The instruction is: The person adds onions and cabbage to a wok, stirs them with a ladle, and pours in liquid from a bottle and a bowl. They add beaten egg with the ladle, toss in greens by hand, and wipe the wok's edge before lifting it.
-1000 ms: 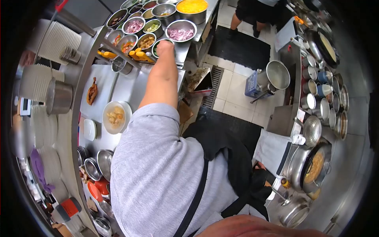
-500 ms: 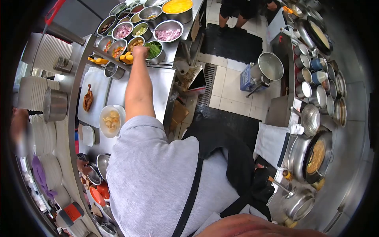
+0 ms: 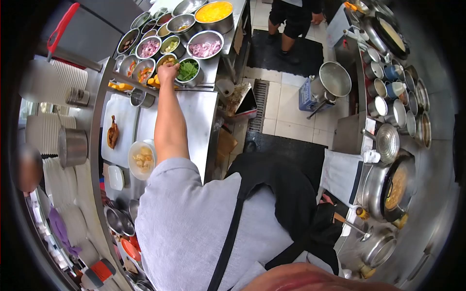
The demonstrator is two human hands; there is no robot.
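My left hand point(image 3: 168, 72) reaches down into a steel bowl of yellow-brown pieces point(image 3: 167, 59), its fingers bent together and their tips hidden. Just right of it stands a bowl of green leaves point(image 3: 187, 71); sliced onions point(image 3: 205, 48) lie in a bowl behind. Orange and white strips point(image 3: 144, 73) fill a bowl on the left. Nearer, a white bowl point(image 3: 142, 160) of pale pieces sits beside a board with a browned piece of food point(image 3: 112, 133). Of my right hand point(image 3: 327, 199) only a small part shows past the black apron; its fingers cannot be made out.
Stacked plates point(image 3: 60, 182) line the left shelf. A large pot point(image 3: 334, 80) stands on a blue crate point(image 3: 307, 97) in the aisle. Another person point(image 3: 286, 22) stands on a black mat. Food is in a wok point(image 3: 395, 189) at right, below several metal containers.
My left hand has shifted slightly down in the view and lower at the bowl. The person at the back has moved a leg forward. The whole view has shifted slightly.
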